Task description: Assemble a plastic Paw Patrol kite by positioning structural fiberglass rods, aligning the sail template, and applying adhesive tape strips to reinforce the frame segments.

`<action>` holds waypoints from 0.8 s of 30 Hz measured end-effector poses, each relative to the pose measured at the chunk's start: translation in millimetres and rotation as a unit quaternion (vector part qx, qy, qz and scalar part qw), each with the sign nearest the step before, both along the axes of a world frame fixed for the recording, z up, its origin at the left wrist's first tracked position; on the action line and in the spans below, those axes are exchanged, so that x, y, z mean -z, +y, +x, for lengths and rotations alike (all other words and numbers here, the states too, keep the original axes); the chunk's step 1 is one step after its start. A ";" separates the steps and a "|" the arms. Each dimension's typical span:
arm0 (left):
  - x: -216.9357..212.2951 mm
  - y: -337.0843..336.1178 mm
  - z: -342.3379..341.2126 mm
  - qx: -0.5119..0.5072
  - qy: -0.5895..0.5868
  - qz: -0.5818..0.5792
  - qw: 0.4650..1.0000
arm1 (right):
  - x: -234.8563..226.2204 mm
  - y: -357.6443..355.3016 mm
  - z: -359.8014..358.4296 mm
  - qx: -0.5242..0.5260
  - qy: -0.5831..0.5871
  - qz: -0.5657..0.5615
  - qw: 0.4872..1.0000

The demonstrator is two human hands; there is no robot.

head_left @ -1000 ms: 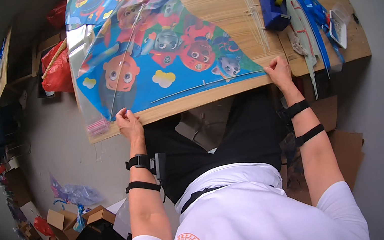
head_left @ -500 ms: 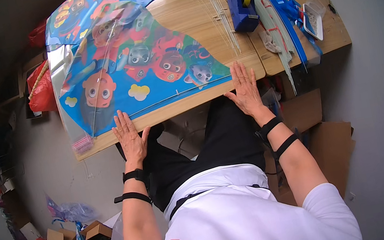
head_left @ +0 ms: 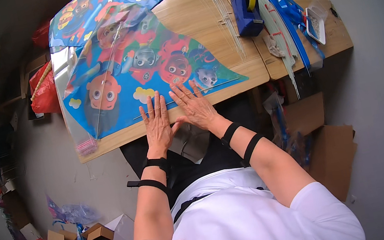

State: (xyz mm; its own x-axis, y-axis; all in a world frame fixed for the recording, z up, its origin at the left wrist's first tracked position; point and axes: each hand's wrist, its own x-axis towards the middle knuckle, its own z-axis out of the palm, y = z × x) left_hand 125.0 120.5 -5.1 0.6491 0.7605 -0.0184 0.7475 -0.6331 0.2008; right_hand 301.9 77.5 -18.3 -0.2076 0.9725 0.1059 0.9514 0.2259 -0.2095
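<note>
A blue kite sheet (head_left: pixel 121 113) printed with cartoon figures lies flat over the near left of the wooden table. One thin rod (head_left: pixel 103 81) runs up across it, and another thin rod (head_left: pixel 225 84) lies along its near edge, partly covered by my fingers. My left hand (head_left: pixel 157 128) rests palm down on this edge, fingers stretched out. Close beside it, my right hand (head_left: pixel 196 109) presses flat with spread fingers; the two thumbs meet or nearly so. Neither hand grips anything. A pink-and-clear packet (head_left: pixel 87 146) sits at the table's near left corner.
More printed sheet (head_left: pixel 81 16) covers the far left. Loose thin rods (head_left: pixel 224 16), a blue tape dispenser (head_left: pixel 245 13) with yellow tape, a bundle of white rods (head_left: pixel 282 42), blue ribbon (head_left: pixel 287 5) and a white tray (head_left: pixel 315 25) occupy the right. Cardboard boxes (head_left: pixel 332 157) stand below.
Both hands have slid inward along the near edge, from far apart to side by side at its middle. My right hand moved left, my left hand moved right.
</note>
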 end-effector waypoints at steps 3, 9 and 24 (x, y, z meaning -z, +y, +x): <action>1.4 1.4 -9.0 -0.001 0.008 0.000 1.000 | -0.4 -3.1 7.3 -0.001 0.006 -0.014 1.000; 0.3 2.7 -18.7 -0.007 -0.005 -0.009 1.000 | -0.3 -23.0 45.3 0.036 0.009 0.000 0.999; 0.9 40.7 -110.6 -0.083 0.051 -0.015 0.995 | -8.1 -65.7 134.1 0.128 -0.021 -0.026 0.991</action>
State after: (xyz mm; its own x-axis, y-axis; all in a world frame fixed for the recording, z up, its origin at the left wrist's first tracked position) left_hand 14.5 161.1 -6.0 0.5090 0.8547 -0.1023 0.8582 -0.4947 0.1369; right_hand 436.0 11.8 -10.3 0.0436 0.9978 0.0506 0.9842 -0.0342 -0.1738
